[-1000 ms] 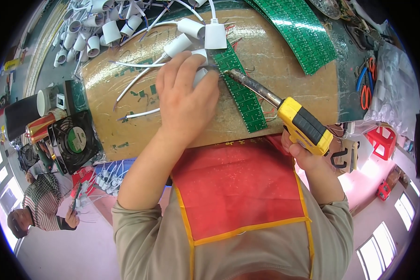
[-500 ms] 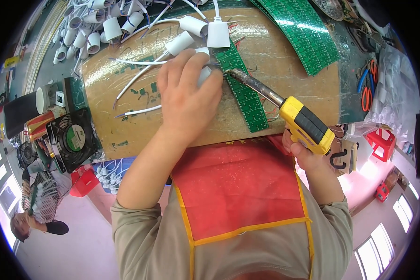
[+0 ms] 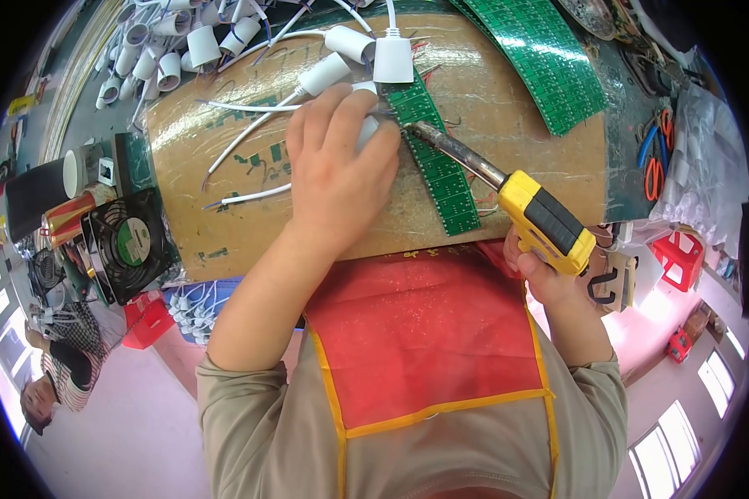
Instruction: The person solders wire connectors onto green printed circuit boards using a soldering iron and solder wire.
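Left grip (image 3: 341, 166) lies palm-down, fingers curled and pressed over a white socket (image 3: 368, 129) on the cardboard-covered surface (image 3: 241, 224), forearm angling up from the lower left. Right grip (image 3: 549, 270) is wrapped around the yellow handle of a soldering iron (image 3: 508, 195), whose tip reaches up-left to a green strip (image 3: 441, 179) just beside the left fingertips (image 3: 383, 137).

A yellow-and-black soldering iron (image 3: 534, 214) sits right of centre; the narrow circuit-board strip (image 3: 438, 162) is green, gridded; the apron (image 3: 429, 337) below is red, yellow-edged.
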The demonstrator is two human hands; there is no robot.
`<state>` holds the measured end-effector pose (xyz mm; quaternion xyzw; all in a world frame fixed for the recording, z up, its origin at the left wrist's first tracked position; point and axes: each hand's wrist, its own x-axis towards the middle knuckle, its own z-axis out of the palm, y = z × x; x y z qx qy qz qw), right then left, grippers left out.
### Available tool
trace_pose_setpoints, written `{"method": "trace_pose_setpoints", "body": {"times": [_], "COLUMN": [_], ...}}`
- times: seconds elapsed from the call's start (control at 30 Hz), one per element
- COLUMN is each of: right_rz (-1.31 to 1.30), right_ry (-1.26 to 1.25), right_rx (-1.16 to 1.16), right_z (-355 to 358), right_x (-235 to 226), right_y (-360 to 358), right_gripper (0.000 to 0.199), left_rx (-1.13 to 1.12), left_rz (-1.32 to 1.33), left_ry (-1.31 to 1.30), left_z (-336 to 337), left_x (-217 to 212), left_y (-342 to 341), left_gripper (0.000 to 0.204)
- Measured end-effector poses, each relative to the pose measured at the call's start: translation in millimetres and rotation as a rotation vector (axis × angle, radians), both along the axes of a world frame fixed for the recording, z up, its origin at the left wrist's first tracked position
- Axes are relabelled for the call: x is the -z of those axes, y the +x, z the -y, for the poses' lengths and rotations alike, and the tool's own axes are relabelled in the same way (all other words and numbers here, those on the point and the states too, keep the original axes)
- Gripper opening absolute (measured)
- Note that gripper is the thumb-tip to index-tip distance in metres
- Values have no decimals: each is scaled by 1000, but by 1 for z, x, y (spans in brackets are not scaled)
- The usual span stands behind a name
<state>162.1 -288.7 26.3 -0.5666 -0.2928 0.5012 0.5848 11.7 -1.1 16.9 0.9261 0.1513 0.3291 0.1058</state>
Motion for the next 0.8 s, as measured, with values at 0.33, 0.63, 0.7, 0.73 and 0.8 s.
{"method": "trace_pose_setpoints", "body": {"times": [0.33,0.63,0.7,0.73,0.8], "right_rz": [19,37,35,33,31], "right_ry": [-54,-39,-45,-50,-63], "right_rx": [62,67,64,63,65], "right_z": [3,4,5,5,7], "right_x": [-8,-8,-7,-7,-6], "right_y": [0,-3,-2,-2,-2], "right_gripper": [31,33,32,31,30], "left_rx": [1,-2,1,-3,-9], "left_rz": [3,-5,-3,-4,-3], "left_ry": [15,27,26,30,33], "left_z": [1,1,1,1,2], "left_x": [3,3,2,2,1], "left_y": [0,0,0,1,1], "left_gripper": [21,22,22,22,22]}}
